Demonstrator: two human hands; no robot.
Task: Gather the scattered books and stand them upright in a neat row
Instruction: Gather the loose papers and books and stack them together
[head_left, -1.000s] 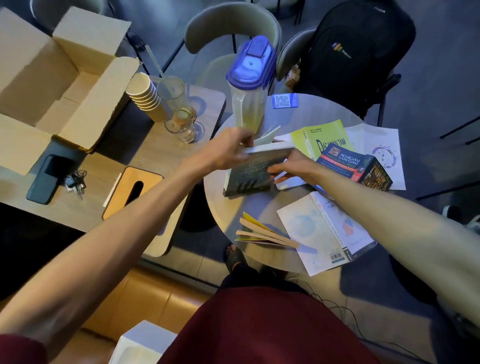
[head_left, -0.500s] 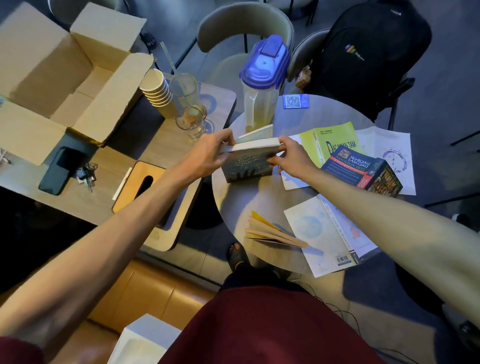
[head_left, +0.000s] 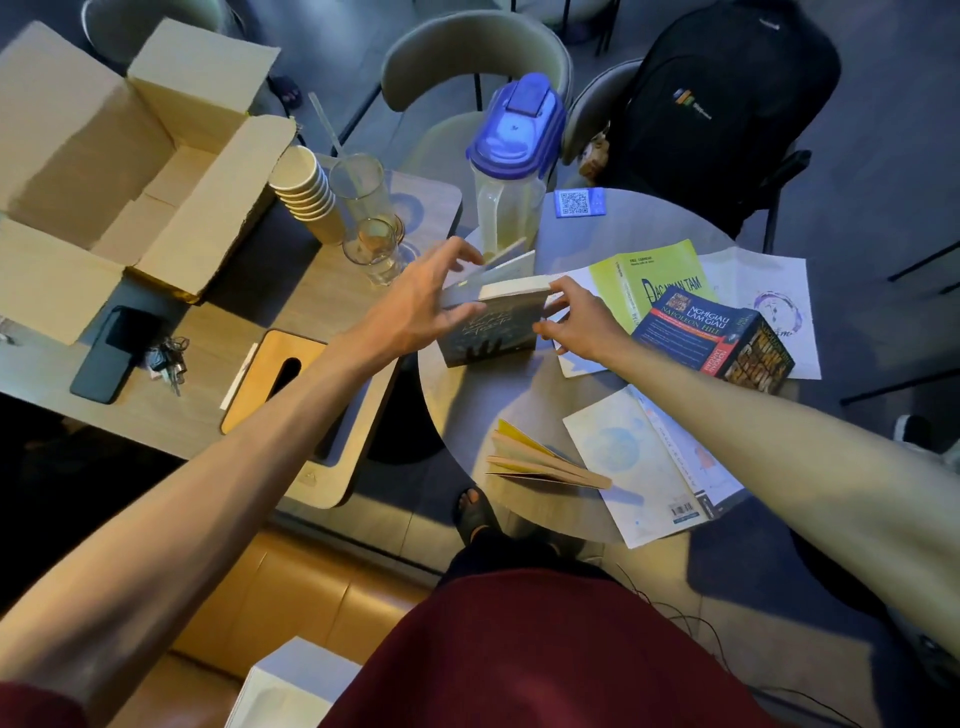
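Together, left hand (head_left: 415, 307) and right hand (head_left: 583, 326) hold the dark book (head_left: 493, 333) upright.

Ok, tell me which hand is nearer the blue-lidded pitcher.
Left. The left hand grips the dark book close beside the pitcher; the right hand holds the book's other edge, farther right.
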